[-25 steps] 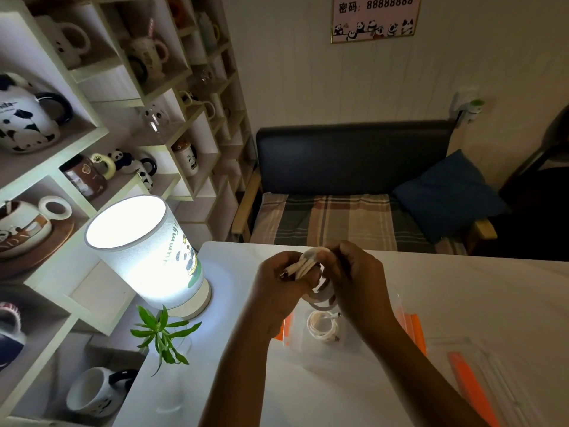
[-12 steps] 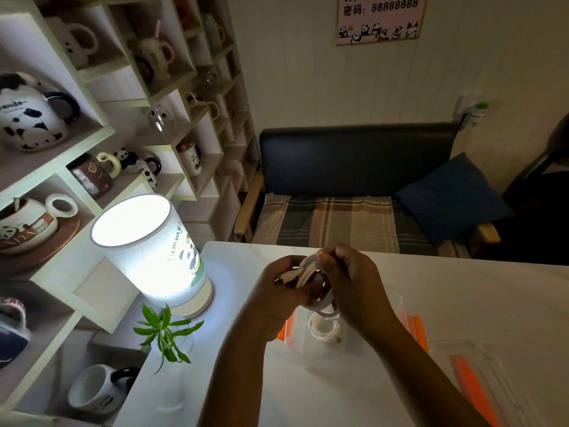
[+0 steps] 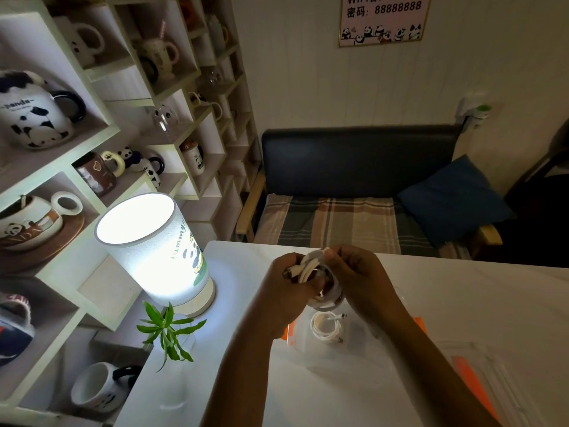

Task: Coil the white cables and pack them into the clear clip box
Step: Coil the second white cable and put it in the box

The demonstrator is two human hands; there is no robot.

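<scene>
Far left: wall shelf (image 3: 101,140) with panda mugs. Lit cylindrical lamp (image 3: 160,251) stands on the left end of the white worktop (image 3: 477,303); a small green plant (image 3: 167,329) sits just in front of it.

Centre: left hand (image 3: 286,291) and right hand (image 3: 360,278) raised together above the worktop, both curled round one white cable (image 3: 320,282). The cable is partly coiled: a loop hangs below between the two hands, and a plug end sticks out to the left past the left hand's fingers (image 3: 292,263). The right hand's fingertips pinch the top of the bundle.

Directly beneath the hands: clear clip box (image 3: 363,343) on the worktop, open, orange clips at its left and right edges. A second white cable, coiled (image 3: 326,328), lies inside it.

Right: clear lid with orange clip (image 3: 474,374) lies flat on the worktop, near the box. Beyond the worktop: dark bench seat (image 3: 354,161) with plaid cushion and a blue pillow (image 3: 452,198).
</scene>
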